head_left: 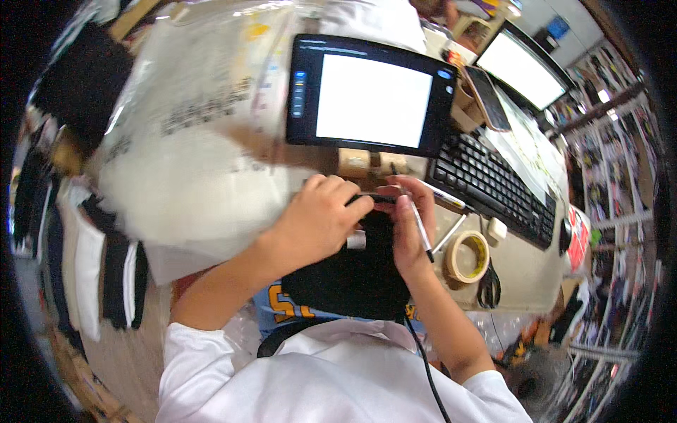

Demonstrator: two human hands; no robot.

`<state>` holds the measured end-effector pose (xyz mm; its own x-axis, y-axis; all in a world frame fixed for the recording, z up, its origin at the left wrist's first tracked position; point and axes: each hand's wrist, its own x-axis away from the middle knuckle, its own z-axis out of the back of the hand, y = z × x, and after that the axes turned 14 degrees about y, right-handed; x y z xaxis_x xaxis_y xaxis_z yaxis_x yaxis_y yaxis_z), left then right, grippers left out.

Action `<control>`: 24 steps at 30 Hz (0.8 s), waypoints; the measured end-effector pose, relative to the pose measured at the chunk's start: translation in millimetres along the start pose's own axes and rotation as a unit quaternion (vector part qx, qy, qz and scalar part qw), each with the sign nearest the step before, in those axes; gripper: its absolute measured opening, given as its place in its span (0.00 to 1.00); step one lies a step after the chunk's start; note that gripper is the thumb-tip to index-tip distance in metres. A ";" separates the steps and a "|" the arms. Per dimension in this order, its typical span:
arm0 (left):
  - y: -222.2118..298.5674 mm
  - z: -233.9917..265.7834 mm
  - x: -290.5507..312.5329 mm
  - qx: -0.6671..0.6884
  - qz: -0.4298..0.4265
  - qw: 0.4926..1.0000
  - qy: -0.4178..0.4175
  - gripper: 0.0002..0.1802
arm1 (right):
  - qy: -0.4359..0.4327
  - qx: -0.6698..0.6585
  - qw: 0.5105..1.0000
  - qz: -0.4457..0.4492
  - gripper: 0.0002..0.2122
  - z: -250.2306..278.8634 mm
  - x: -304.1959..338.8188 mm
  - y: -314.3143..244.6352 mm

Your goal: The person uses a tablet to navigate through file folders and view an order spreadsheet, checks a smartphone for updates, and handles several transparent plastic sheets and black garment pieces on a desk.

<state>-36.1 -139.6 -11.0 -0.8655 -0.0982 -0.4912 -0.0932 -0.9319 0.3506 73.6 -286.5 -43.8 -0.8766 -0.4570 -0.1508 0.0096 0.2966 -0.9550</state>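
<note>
A piece of black fabric [345, 282] with a small white label [357, 240] near its top hangs over my lap at the table's near edge. The fingers of my left hand [321, 215] are closed on its upper edge. My right hand [411, 225] grips a slim white pen [422, 229], whose dark end points down toward me. Fingers of that same hand also meet the fabric's top edge. Just beyond both hands stands a tablet [374, 99] with a bright white page on its screen.
Large clear plastic bags [204, 162] cover the table's left side. To the right are a black keyboard [493, 187], a phone [488, 99], a roll of tape [467, 256], black scissors handles [489, 287] and a monitor [525, 63]. Folded clothes [88, 275] lie at far left; shelves [613, 155] stand at far right.
</note>
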 end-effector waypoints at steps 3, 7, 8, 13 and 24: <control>6.4 -7.6 25.5 -0.037 0.031 0.997 0.056 0.20 | -0.037 0.055 0.996 0.056 0.14 -4.6 -4.3 -5.5; 23.2 -8.7 38.8 -0.068 0.085 0.990 0.087 0.22 | -0.130 0.129 0.958 0.222 0.10 -8.8 -10.9 -25.5; 28.1 -9.2 40.5 -0.068 0.106 0.988 0.093 0.23 | -0.132 0.121 0.956 0.233 0.10 -11.7 -12.6 -28.5; 61.0 12.1 59.7 -0.098 0.051 0.977 0.183 0.17 | -0.103 0.088 0.959 0.249 0.10 -2.2 -34.4 -16.2; 136.1 156.2 126.1 -0.330 0.081 0.878 0.338 0.11 | -0.169 0.175 0.948 0.207 0.08 14.5 -28.8 -22.9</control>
<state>-234.8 -224.2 99.3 -0.3297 -0.2250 -0.9169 0.5024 -0.8640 0.0314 105.6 -292.3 -21.4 -0.5592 -0.6223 -0.5478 0.5304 0.2393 -0.8133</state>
